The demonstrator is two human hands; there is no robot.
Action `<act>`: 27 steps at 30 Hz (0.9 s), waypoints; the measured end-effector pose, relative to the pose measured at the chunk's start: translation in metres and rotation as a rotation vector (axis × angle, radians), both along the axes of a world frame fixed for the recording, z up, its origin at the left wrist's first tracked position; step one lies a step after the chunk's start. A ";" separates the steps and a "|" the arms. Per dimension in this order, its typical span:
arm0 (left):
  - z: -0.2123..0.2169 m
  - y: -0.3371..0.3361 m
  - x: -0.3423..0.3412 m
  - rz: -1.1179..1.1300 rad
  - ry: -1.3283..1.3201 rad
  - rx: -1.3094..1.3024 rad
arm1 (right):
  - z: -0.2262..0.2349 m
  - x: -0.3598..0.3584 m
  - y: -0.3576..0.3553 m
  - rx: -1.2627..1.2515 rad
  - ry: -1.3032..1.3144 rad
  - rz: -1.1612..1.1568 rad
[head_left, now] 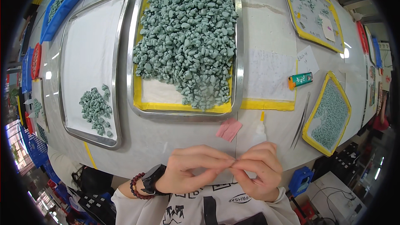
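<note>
My left hand (193, 170) and my right hand (260, 171) meet fingertip to fingertip close to my body, over the near table edge. Both are closed in a pinch. Whatever sits between the fingertips is hidden or too small to name. Just beyond them lie a folded pink cloth or paper (229, 130) and a small white bottle with a yellow tip (260, 132). Farther off, a metal tray (183, 116) with a yellow-edged liner holds a big heap of grey-green stone pieces (187, 37). Its near left corner shows bare liner.
Left of it, a second metal tray (85, 37) lined in white bears a small stone pile (96, 110). At right lie tweezers (301, 119), a green lighter (301, 80), a yellow-edged tray of tiny stones (347, 109) and another yellow-edged tray (300, 30). A blue bin (74, 1) stands far left.
</note>
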State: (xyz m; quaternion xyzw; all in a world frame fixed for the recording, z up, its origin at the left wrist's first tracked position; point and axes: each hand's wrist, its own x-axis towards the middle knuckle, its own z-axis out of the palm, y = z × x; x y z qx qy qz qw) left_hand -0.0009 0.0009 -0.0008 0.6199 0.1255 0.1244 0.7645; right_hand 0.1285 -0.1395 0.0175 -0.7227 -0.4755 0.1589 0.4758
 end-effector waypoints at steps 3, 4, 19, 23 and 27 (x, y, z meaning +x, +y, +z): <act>0.000 -0.002 -0.001 0.024 0.003 -0.006 | -0.006 -0.001 0.002 -0.020 -0.004 -0.019; -0.001 -0.002 -0.001 0.036 0.005 -0.008 | -0.006 -0.001 0.002 -0.007 -0.019 -0.013; 0.000 -0.004 0.006 0.072 0.039 -0.317 | -0.009 0.029 -0.035 -0.523 -0.423 0.059; 0.010 0.011 -0.006 0.143 0.079 -0.215 | -0.009 0.032 -0.034 -0.486 -0.414 0.038; 0.021 0.059 -0.052 0.634 0.335 0.409 | -0.007 0.035 -0.047 -0.399 -0.297 0.006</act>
